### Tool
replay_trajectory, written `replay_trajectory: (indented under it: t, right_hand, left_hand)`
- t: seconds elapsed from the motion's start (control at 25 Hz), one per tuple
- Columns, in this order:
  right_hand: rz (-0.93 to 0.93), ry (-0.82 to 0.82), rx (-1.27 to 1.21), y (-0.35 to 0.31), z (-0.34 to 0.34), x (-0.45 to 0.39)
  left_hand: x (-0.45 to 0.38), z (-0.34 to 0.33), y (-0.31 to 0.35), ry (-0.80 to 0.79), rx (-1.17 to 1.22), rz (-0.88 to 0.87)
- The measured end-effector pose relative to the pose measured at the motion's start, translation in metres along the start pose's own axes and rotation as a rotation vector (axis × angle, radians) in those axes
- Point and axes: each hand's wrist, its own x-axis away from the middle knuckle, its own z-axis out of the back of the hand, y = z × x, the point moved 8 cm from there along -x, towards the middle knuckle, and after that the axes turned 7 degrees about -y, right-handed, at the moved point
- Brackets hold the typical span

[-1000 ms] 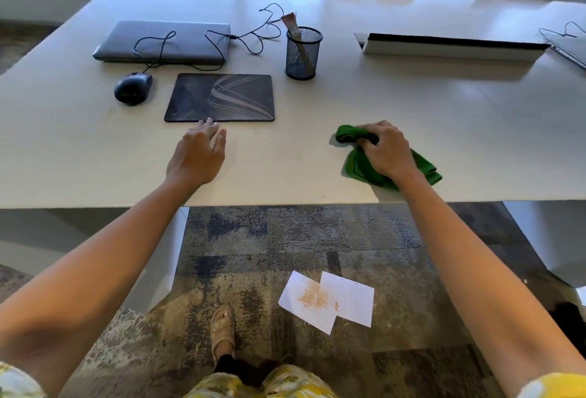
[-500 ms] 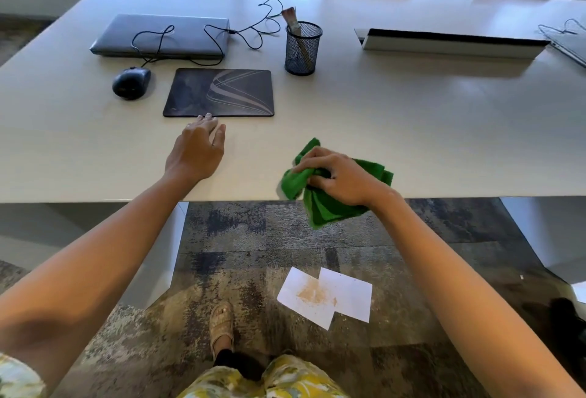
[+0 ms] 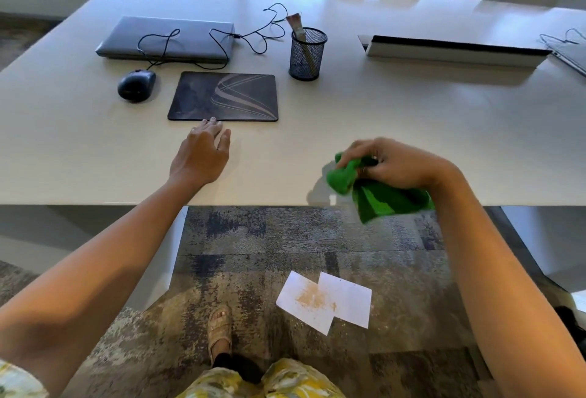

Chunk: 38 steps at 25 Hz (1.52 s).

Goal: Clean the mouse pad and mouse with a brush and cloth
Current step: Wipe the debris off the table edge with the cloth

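Note:
A dark mouse pad [image 3: 223,96] with pale curved lines lies flat on the white table [image 3: 396,118]. Left of it sits a black wired mouse [image 3: 136,85]. A brush [image 3: 297,27] stands in a black mesh cup [image 3: 307,53] to the pad's right. My left hand [image 3: 203,152] rests flat on the table, fingertips touching the pad's near edge. My right hand [image 3: 390,163] grips a bunched green cloth [image 3: 377,191] above the table's front edge; part of the cloth hangs past the edge.
A closed grey laptop [image 3: 165,38] with the mouse cable draped over it lies behind the pad. A long white box [image 3: 453,50] sits at the right, another laptop at the far right edge. Two white papers [image 3: 323,301] with brown dust lie on the carpet.
My right hand lifted the green cloth off the table, swung it left toward the front edge, then moved back to the right. My left hand stayed by the pad.

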Motion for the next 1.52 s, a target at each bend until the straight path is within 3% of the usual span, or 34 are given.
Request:
replay_trajectory:
  t: [0.16, 0.32, 0.44, 0.56, 0.72, 1.12, 1.52]
  right_hand:
    - [0.02, 0.32, 0.108, -0.007, 0.017, -0.053]
    - [-0.01, 0.501, 0.126, -0.015, 0.007, -0.106]
    - [0.081, 0.585, 0.154, -0.044, 0.011, -0.131]
    - [0.143, 0.465, 0.268, -0.078, -0.004, -0.162]
    - [0.065, 0.355, 0.446, -0.08, -0.019, -0.18]
    - [0.076, 0.13, 0.236, -0.033, -0.029, -0.117]
    - [-0.212, -0.247, 0.135, 0.001, -0.047, -0.01]
  left_hand:
    - [0.0, 0.001, 0.001, 0.009, 0.014, -0.006]
    - [-0.001, 0.001, -0.002, 0.015, 0.044, -0.005]
    - [-0.002, 0.003, -0.002, 0.038, 0.059, -0.025]
    - [-0.006, 0.001, -0.004, 0.021, -0.046, -0.056]
    - [-0.009, -0.003, -0.012, -0.006, -0.137, -0.014]
    - [-0.007, -0.006, -0.01, -0.017, -0.152, -0.002]
    - [-0.007, -0.005, -0.008, -0.032, -0.17, -0.003]
